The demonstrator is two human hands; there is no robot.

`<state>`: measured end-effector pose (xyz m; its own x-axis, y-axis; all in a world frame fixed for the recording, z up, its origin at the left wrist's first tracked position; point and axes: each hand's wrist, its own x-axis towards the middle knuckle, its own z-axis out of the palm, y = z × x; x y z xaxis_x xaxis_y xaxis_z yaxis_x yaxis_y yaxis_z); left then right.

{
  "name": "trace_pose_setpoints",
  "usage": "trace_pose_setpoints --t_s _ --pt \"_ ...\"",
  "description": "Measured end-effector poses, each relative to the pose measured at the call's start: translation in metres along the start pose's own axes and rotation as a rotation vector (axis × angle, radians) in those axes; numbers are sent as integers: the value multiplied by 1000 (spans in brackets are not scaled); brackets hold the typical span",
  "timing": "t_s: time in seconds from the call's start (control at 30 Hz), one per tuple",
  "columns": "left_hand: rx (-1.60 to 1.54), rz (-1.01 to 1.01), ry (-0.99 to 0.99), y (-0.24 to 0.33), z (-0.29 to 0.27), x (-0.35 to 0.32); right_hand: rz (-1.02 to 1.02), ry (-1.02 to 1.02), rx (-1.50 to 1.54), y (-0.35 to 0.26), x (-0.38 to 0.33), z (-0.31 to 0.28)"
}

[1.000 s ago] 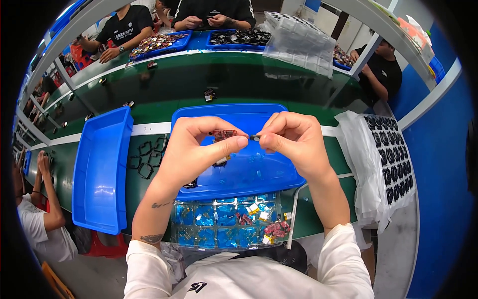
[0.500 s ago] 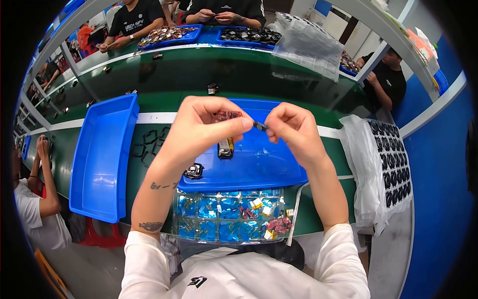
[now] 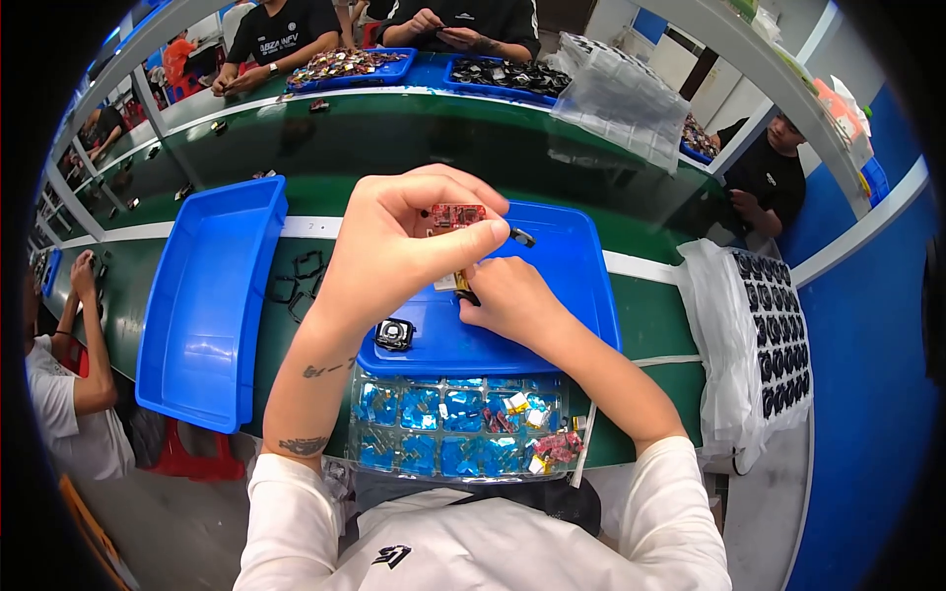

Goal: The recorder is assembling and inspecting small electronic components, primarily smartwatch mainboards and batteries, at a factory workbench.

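Red circuit board (image 3: 458, 215) held above a blue tray (image 3: 581, 258)

The board is pinched between thumb and fingers of the left hand (image 3: 394, 236), a small black part (image 3: 523, 236) jutting beyond. The right hand (image 3: 510, 298) is placed just below; its grip is hidden and cannot be told. A black-framed module (image 3: 394, 335) is set in the tray.

White lettering (image 3: 279, 45) on co-worker's black shirt (image 3: 296, 22); dark angular logo (image 3: 391, 558) on white shirt (image 3: 483, 537); small mark (image 3: 311, 227) on white rail (image 3: 330, 228).

Left hand (image 3: 409, 236) holding red circuit board (image 3: 458, 215), right hand (image 3: 512, 299) just below, blue tray (image 3: 576, 286) beneath, green worktop (image 3: 670, 389) around.
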<state>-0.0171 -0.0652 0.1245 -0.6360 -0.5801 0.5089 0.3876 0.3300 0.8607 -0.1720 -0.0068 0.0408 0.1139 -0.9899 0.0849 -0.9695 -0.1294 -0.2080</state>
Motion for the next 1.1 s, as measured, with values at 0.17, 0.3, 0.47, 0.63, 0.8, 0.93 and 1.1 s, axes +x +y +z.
trace_pose_setpoints --t_s 0.17,0.3,0.47,0.63,0.8,0.93,1.1 --pt "-30 -65 15 11 -1 0 274 186 871 19 -10 -3" --pt "24 -80 77 3 10 -1 286 418 1180 14 -26 -39" --pt "150 -93 151 -8 29 -7 180 529 1205 7 -42 -61" --pt "182 -68 155 -14 36 -9 130 541 1299 -9 -47 -70" --pt "202 -70 167 -11 39 -8 94 494 1218 -12 -52 -66" --pt "198 -91 138 -11 38 -9 56 498 1180 -10 -52 -65" --pt "205 -97 152 -13 38 -9 66 502 1163 -12 -52 -65"
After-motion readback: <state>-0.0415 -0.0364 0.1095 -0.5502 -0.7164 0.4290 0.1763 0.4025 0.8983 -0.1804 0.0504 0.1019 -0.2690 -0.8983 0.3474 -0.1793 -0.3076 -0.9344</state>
